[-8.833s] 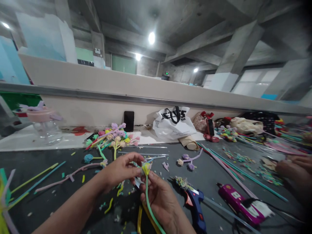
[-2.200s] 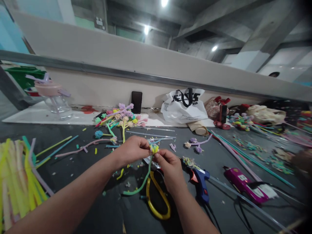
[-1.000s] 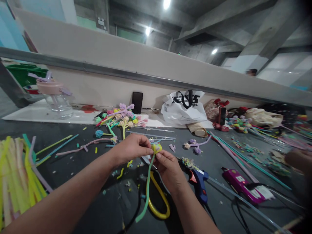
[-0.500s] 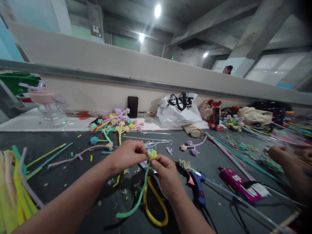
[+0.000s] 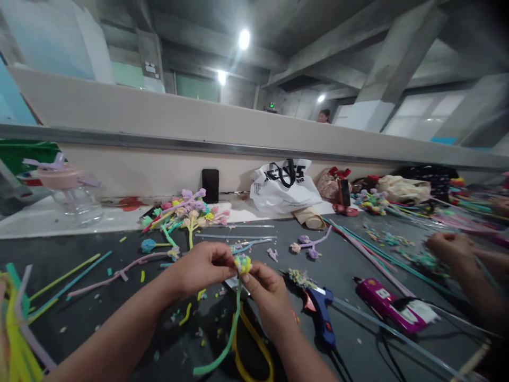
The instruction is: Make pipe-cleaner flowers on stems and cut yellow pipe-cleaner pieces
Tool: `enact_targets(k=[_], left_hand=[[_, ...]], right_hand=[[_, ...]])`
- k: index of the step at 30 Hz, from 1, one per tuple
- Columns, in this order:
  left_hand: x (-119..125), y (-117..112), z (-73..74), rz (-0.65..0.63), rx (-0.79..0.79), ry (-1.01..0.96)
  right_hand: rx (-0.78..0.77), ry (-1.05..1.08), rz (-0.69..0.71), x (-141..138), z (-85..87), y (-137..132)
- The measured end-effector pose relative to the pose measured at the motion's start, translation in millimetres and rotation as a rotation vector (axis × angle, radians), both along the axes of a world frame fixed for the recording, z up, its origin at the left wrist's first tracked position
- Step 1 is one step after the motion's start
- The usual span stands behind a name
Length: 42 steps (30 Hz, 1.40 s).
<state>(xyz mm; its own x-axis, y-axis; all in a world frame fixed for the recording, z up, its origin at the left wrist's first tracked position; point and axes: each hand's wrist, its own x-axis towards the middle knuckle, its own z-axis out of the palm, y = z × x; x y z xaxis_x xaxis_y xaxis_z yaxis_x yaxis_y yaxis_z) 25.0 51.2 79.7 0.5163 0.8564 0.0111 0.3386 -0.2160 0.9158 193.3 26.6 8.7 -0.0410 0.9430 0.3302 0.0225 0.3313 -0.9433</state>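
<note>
Between my fingertips is a small craft flower (image 5: 242,263) with a yellow, teal and lilac head. Its green pipe-cleaner stem (image 5: 230,339) hangs down in a curve toward me. My left hand (image 5: 207,269) pinches the flower head from the left. From the right, my right hand (image 5: 266,292) pinches it just under the yellow part. Below the hands lie yellow-handled scissors (image 5: 254,347), partly hidden by my right hand and the stem. A blue glue gun (image 5: 323,313) rests to the right, its nozzle end caked with coloured bits.
Finished flowers (image 5: 193,204) pile at the back, near a phone (image 5: 210,185) and a white bag (image 5: 282,188). Yellow strips (image 5: 19,329) lie left, a purple device (image 5: 392,305) right. A co-worker's hands (image 5: 453,252) work at far right. A bottle (image 5: 71,196) stands far left.
The view has tilted up and shifted slightly, so the table items appear lower. Both my hands keep their pinch on the flower, which has turned slightly.
</note>
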Motion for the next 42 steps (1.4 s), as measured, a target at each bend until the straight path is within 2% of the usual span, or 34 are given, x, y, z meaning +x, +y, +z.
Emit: enact_targets(k=[7,13,16,21,24,28,33,37,42], left_hand=[[-0.3,2.5,-1.7,0.002,-0.034,0.004],[-1.0,4.2,-5.0,-0.004,-0.027,-0.012],[-0.7,4.4,-5.3,0.005,-0.031,0.002],[0.3,4.6,-7.2,0.010,-0.022,0.019],[-0.7,4.8,-6.1,0.005,-0.014,0.024],[-4.7,2.2,2.0,0.046,0.070,0.058],[-4.9,-5.1,13.7,0.096,0.227,0.142],[1.6,-9.1,15.4,0.109,0.342,0.186],[7.3,-11.9,14.9,0.109,0.403,0.211]], right_hand=[[0.148,-0.123,-0.024,-5.4,13.2,-3.8],[0.188,-0.142,-0.007,-4.8,13.1,-4.0],[0.169,-0.100,0.003,-5.2,10.9,-3.8],[0.053,0.001,0.029,-5.2,6.5,-2.4],[0.059,-0.028,-0.013,-4.3,6.2,-1.9],[0.156,-0.155,-0.152,-4.6,10.9,-2.9],[0.231,-0.271,-0.254,-6.9,15.8,-5.1],[0.247,-0.295,-0.262,-7.3,16.7,-6.4],[0.240,-0.287,-0.257,-7.0,16.1,-6.5]])
